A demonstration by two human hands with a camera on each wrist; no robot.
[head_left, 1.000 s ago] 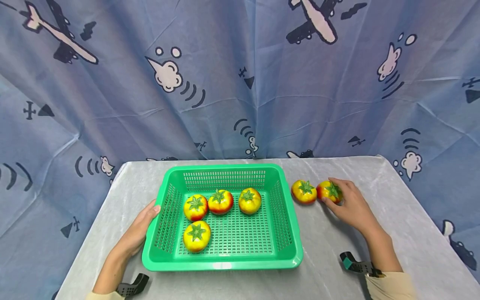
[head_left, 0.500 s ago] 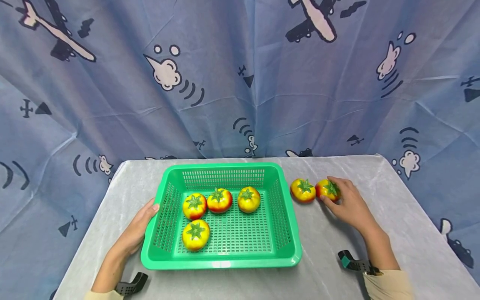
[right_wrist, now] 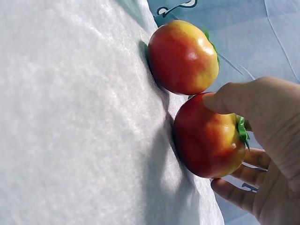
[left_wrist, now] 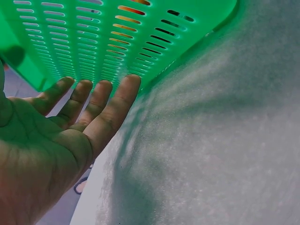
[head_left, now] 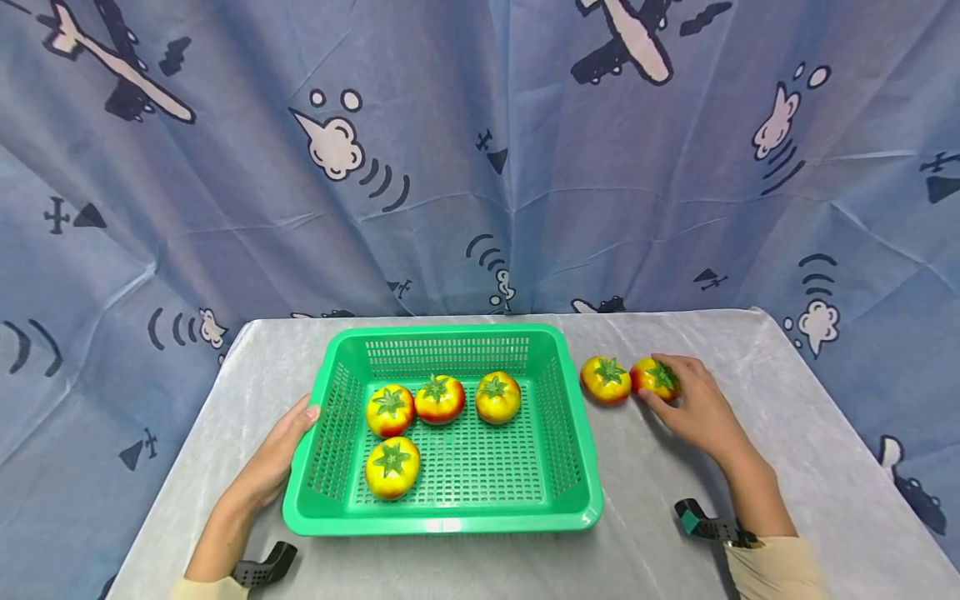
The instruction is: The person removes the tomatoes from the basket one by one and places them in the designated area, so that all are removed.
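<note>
The held tomato (head_left: 649, 380), red and yellow with a green leafy calyx (right_wrist: 243, 127), is found on the pale cloth (head_left: 637, 500), between two and three o'clock from the middle of the green perforated basket (head_left: 442, 526). Its skin is seen to be smooth and glossy, so it can be judged rather slippery; it is probably light, and stiff enough that little denting need be feared, with the calyx the likeliest part to be bent. It would best be grasped around its widest girth, thumb and fingertips set on opposite sides. A second tomato (head_left: 606, 381) is placed just beside it at nine o'clock; whether the two skins actually meet cannot be told with certainty.

The held tomato is gripped by the right hand (head_left: 697, 408), which is set at its four o'clock; the hand is spread only about as wide as the fruit, the thumb being pressed near six o'clock and the forefinger near twelve. The basket's rim is held at nine o'clock by the left hand (head_left: 273, 454), the thumb laid over the edge and the nearly straight fingers rested against the outer wall. Four further tomatoes (head_left: 498, 398) are contained there, spread from eight o'clock round to two.
</note>
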